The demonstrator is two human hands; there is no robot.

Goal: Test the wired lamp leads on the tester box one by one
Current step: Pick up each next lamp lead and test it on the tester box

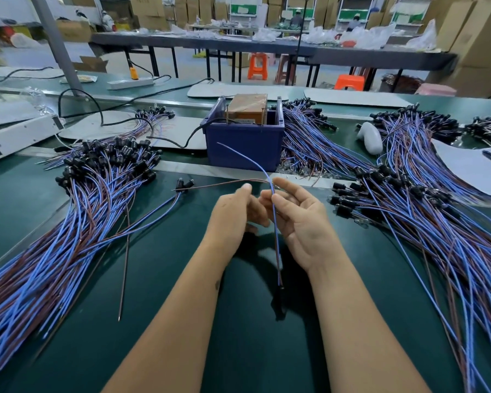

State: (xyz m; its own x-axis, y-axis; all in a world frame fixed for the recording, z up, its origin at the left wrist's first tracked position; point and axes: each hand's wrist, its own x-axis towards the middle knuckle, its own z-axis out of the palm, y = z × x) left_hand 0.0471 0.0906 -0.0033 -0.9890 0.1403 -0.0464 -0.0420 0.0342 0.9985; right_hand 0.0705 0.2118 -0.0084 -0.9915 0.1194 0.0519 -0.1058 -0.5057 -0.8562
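Both hands are up over the green worktop (68, 350), splitting one lamp lead (273, 205) into its two wires. The right hand (298, 222) pinches the blue wire between thumb and fingers, the other fingers loosely spread; the left hand (233, 214) is curled towards the brown wire, though I cannot tell whether it truly grips it. The socket end dangles below, blurred.

The tester box (245, 143) sits at twelve o'clock, a blue plastic bin with upright metal posts. To do this well, I would spread the bare tips wide apart so that each meets its own post.

The leads are thin, limp and plastic-sheathed, with stubby black holders. Heaps lie at nine o'clock (77, 211) and three o'clock (425, 199).
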